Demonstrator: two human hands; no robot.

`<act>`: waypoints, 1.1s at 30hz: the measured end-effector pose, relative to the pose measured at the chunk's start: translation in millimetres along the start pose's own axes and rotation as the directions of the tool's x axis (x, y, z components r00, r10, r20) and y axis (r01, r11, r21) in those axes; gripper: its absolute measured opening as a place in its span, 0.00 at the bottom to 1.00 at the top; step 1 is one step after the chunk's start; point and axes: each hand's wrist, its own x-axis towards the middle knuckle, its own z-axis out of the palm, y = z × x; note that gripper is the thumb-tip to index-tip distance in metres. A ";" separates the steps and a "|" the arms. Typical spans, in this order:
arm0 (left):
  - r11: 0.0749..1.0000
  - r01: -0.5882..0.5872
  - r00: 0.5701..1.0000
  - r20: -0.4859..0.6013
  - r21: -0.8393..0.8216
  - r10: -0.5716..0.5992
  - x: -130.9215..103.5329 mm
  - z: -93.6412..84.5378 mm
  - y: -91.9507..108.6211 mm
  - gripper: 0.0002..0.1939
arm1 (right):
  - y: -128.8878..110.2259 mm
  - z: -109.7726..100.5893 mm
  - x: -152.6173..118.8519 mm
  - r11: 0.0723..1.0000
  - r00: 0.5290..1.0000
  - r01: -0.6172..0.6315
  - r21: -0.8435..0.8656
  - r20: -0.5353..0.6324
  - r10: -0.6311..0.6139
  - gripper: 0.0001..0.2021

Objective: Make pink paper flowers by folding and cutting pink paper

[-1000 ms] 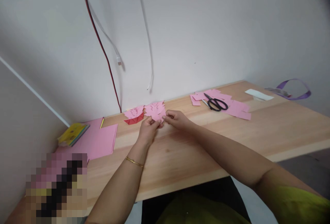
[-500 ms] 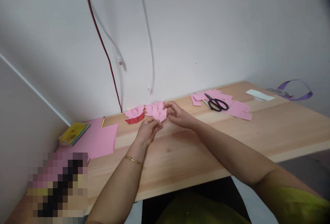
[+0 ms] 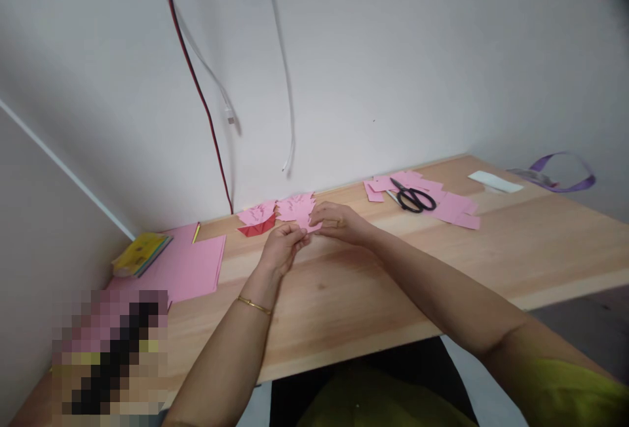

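Between both hands, just above the wooden table, is a small piece of pink paper. My left hand pinches its near left edge between thumb and fingers. With bent fingers, my right hand grips the paper's right side and covers part of it. Right behind the held piece lie cut pink paper shapes with jagged edges. Farther left is another such pink cutout, with a red paper piece at its front.
Black-handled scissors rest on pink paper pieces at the right. A white strip and a purple band are farther right. Pink sheets and a yellow packet lie left. Cables hang along the wall.
My right hand has turned and come down, its fingers now closing on the paper's right side. The paper has tipped flatter. My left hand has stayed in place.
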 end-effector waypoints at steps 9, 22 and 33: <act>0.999 0.007 1.000 0.015 0.034 -0.007 -1.8 1.3 0.9 0.10 | 2.6 -6.4 0.1 0.999 0.999 -0.028 0.025 0.035 0.028 0.07; 0.953 -0.178 0.981 -0.036 0.245 0.192 -1.1 5.7 -0.2 0.07 | -7.2 -3.0 -2.4 0.913 0.948 -0.318 0.256 0.081 0.308 0.09; 0.989 0.104 0.989 0.095 0.102 -0.114 -7.6 6.0 3.4 0.12 | -10.9 -7.0 -0.4 0.908 0.950 -0.295 0.297 0.189 0.247 0.13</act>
